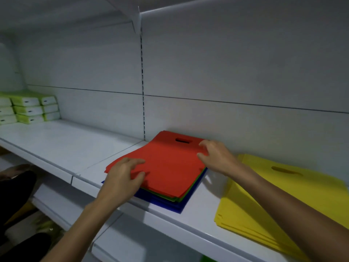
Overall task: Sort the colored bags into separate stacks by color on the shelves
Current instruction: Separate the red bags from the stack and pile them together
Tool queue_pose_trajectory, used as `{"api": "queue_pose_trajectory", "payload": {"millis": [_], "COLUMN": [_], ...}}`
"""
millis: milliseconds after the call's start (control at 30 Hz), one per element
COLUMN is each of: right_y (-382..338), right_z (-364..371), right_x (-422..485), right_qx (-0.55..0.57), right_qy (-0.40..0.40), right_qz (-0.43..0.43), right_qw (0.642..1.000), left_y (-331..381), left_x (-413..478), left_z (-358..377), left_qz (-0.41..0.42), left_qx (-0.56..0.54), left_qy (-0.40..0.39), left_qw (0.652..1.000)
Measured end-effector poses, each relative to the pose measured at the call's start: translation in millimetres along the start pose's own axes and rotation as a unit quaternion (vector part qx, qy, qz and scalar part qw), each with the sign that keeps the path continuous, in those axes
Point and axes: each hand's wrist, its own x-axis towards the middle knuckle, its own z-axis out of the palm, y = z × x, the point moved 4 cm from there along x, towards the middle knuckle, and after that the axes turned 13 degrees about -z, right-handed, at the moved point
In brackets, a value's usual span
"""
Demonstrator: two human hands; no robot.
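Note:
A mixed pile of flat bags lies on the white shelf (pixel 62 146). A red bag (pixel 170 163) with a cut-out handle is on top, green bag edges (pixel 190 191) show under it, and blue bags (pixel 170 204) lie at the bottom. My left hand (pixel 122 176) pinches the red bag's near left corner, thumb on top. My right hand (pixel 215 156) grips the red bag's far right edge with curled fingers. To the right lies a separate stack of yellow bags (pixel 302 193), partly hidden by my right forearm.
Green-and-white boxes (pixel 28 110) are stacked at the shelf's far left. The shelf's back wall stands right behind the pile. A lower shelf (pixel 56 205) runs beneath, with dark objects at the lower left. Bare shelf surface lies between the boxes and the pile.

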Motion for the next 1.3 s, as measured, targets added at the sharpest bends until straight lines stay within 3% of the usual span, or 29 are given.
{"api": "queue_pose_trajectory", "payload": {"millis": [200,333,500,667,800,1033,1133,1300], "right_y": [20.6,12.7,-0.6,-27.8,-33.9,-41.3,-41.5,-48.4], "right_z": [22.8,40.4,59.4,70.0,68.4,67.3,67.5,65.4], "right_x": [10.1,13.1,13.0,3.0,-4.1,-9.1,-8.9,-8.2], "right_qx": [-0.047,-0.070,-0.069,-0.087,-0.099,-0.118,-0.118,-0.215], "right_qy": [-0.027,-0.073,0.024,0.221,0.324,0.355,0.362,0.360], "right_qz": [0.141,0.217,0.270,0.235,0.201,0.135,0.114,0.107], "right_qw": [0.988,0.971,0.960,0.942,0.919,0.917,0.918,0.901], "left_y": [-31.6,-59.7,-73.7,-83.9,-89.8,-96.8,-96.2,-99.1], "left_x": [76.1,117.2,146.1,145.3,146.6,136.3,133.2,132.6], "left_z": [15.7,32.1,45.5,47.1,47.2,33.8,30.6,32.5], "left_qz": [0.012,-0.040,-0.028,0.034,0.002,-0.023,0.014,0.062], "left_qx": [0.059,0.098,0.043,-0.049,-0.166,-0.219,-0.211,-0.218], "left_qy": [0.013,-0.048,-0.110,-0.066,-0.073,0.018,0.056,0.028], "left_qw": [0.998,0.993,0.993,0.996,0.983,0.975,0.976,0.974]}}
